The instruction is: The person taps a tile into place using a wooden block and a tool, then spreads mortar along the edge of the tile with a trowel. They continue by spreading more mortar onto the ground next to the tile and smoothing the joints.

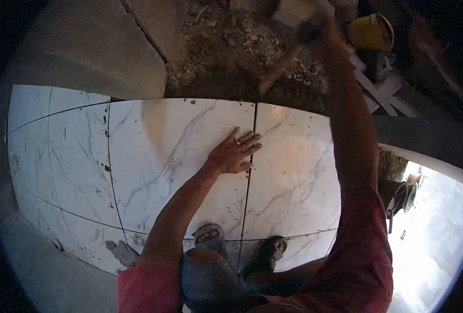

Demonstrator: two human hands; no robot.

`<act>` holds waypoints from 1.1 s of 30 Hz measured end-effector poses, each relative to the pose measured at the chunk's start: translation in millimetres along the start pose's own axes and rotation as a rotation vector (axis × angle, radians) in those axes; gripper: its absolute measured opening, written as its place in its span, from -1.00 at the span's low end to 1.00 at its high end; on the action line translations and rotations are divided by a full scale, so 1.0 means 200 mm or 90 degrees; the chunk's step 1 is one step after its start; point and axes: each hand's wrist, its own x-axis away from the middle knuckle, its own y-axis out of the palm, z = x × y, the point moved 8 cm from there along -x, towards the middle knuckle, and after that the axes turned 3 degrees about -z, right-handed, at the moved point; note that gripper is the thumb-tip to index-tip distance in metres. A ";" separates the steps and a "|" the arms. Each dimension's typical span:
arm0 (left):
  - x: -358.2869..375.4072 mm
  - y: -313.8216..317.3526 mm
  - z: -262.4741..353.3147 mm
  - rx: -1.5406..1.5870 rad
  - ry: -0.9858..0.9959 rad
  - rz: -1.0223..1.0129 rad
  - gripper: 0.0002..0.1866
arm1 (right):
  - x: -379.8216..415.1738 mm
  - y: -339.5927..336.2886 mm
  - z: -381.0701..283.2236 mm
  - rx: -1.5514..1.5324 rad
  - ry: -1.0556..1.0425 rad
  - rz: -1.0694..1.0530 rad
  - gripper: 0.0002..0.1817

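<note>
"Large white marble-look tile with grey veins (174, 156): where is it?"

"Flat on the floor in front of my feet, narrow dark joint along its right side. Pale grey crumpled item (123, 254), off by my left elbow; maybe a glove, can't confirm."

"Left hand (235, 152)?"

"Palm down, fingers spread. Palm on this tile, fingertips reaching across the joint onto the matching white veined tile (294, 172). Probably to prop me as I lean out; the spread would share the weight."

"Right hand (315, 31)?"

"Arm stretched far forward, above the rubble side. Blurred and dark; can't tell if the fingers are closed. Long brown stick-like shape (281, 68) next to it, smeared too. Could be a handle; grip unreadable."

"Beyond the tile?"

"Loose brown rubble (252, 41) past its far edge, partly hidden by my arm. Farther right, yellow plastic bucket (367, 32), tipped, mouth facing away to the right; contents not visible. Corners go black, and the bright patch at right is washed out."
</note>
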 end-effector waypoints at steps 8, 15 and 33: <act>-0.01 0.01 0.00 0.013 0.004 -0.007 -0.27 | 0.07 0.24 -0.17 -0.137 -0.060 -0.442 -0.74; -0.01 0.01 0.01 0.013 0.004 -0.024 -0.24 | -0.02 0.02 0.08 0.042 0.075 0.029 -0.71; -0.03 -0.02 0.02 0.005 0.014 -0.017 -0.24 | 0.31 0.17 0.06 -0.150 0.092 -0.356 -0.48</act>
